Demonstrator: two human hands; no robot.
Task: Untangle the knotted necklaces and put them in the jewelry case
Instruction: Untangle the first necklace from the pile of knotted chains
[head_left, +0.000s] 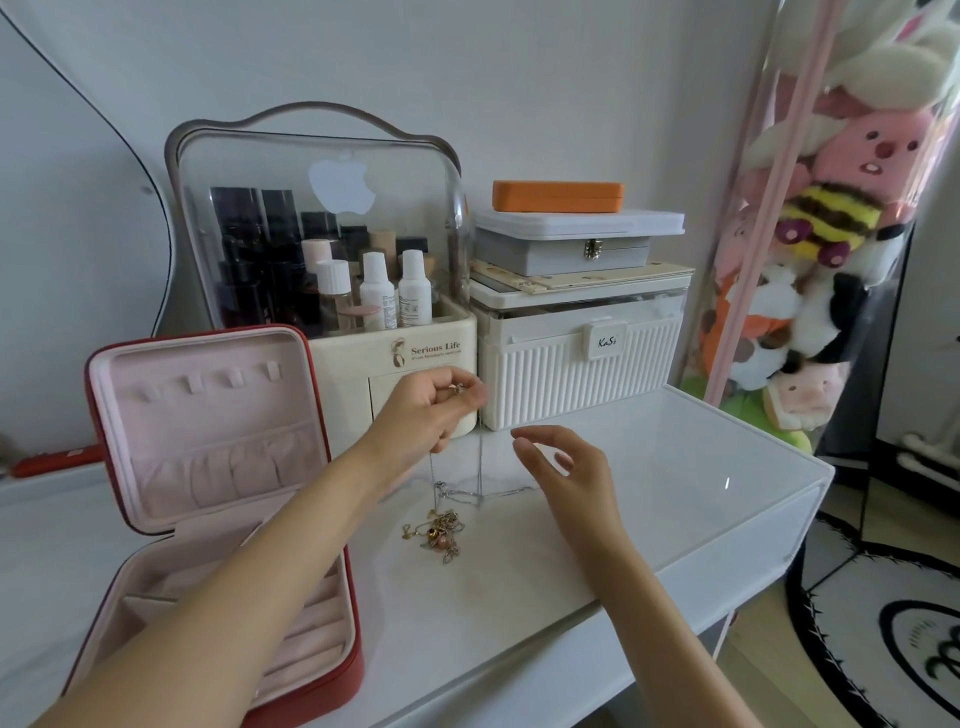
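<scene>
While the left hand (434, 408) pinches a thin silver chain necklace (480, 457) aloft, the right hand (563, 467) hovers released; limp, snag-prone links seem best taken near the golden knotted cluster (441, 532).

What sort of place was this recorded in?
Probably a bedroom dressing table: a clear cosmetics organiser full of bottles, an open jewelry case on the white tabletop, and plush toys stacked alongside.

Bare white tabletop (649, 493) right of the tangled necklaces (441, 525), open red jewelry case (208, 467) walling the left, cosmetics organizer (332, 260) and ribbed storage box (576, 358) blocking the back
</scene>
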